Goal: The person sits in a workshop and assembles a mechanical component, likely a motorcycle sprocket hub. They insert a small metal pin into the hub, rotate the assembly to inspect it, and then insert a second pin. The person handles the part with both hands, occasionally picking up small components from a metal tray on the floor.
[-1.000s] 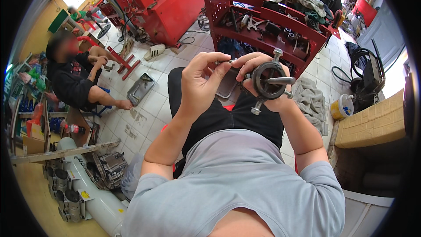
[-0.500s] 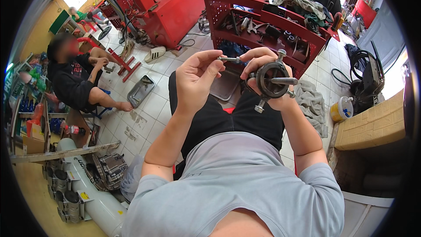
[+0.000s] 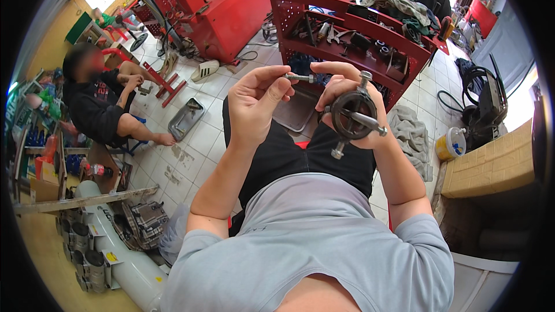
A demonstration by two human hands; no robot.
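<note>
Between the thumb and fingers of my left hand (image 3: 255,98) is a metal bolt (image 3: 299,78), held nearly level with its head or nut end toward my right hand. My right hand (image 3: 361,112) grips a dark metal ring (image 3: 354,117) with bolts sticking out around its rim and a grey rod through its middle. The ring is tilted, facing me. My right index finger reaches out near the bolt's right end; whether it touches cannot be made out. Both hands are raised above my lap.
Ahead stands a red tool cart (image 3: 341,20) with wrenches and rags. A metal tray (image 3: 295,110) lies beyond my knees, another tray (image 3: 186,118) to the left. A person (image 3: 104,92) sits at left holding a metal part. Grey cloth (image 3: 410,138) and a white bucket (image 3: 451,144) are at right.
The ring in my right hand has turned and tipped, its rod now slanting down to the right. My right index finger has straightened away from the bolt. My left hand has barely moved.
</note>
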